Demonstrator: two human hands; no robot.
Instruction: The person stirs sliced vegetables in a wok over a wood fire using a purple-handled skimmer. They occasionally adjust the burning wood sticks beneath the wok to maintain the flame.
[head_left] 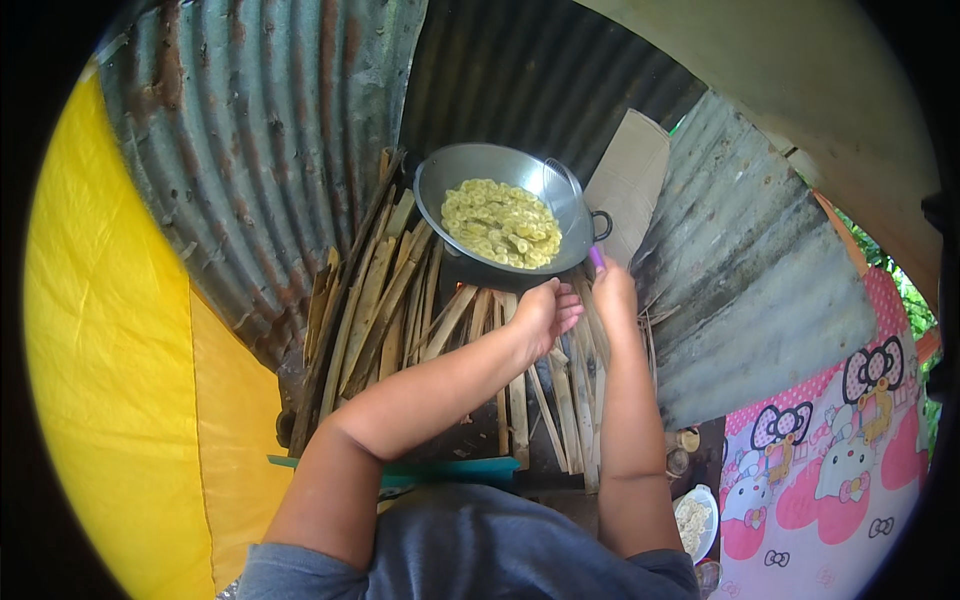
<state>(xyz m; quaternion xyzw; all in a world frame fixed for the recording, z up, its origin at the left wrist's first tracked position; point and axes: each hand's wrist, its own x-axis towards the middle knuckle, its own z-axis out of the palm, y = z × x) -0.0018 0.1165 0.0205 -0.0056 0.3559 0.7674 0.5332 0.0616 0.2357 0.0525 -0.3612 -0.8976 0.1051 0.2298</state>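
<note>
A wide metal wok [447, 166] with a dark loop handle sits over the stove, holding a heap of round pale-yellow slices [500, 222] that look like banana chips. My right hand [614, 296] is closed around the purple handle of a wire skimmer [562, 182]. The skimmer's mesh head rests against the wok's right inner wall, apart from the heap. Just below the wok's front rim, my left hand [546, 314] is turned partly palm up, its fingers loosely bent and nothing visible in them.
Split firewood [375, 310] lies under and left of the wok, with a small orange glow beneath. Corrugated metal sheets [250, 150] and a cardboard piece [630, 180] surround it. A white bowl [710, 520] of pale pieces stands lower right, beside a pink printed cloth [820, 480].
</note>
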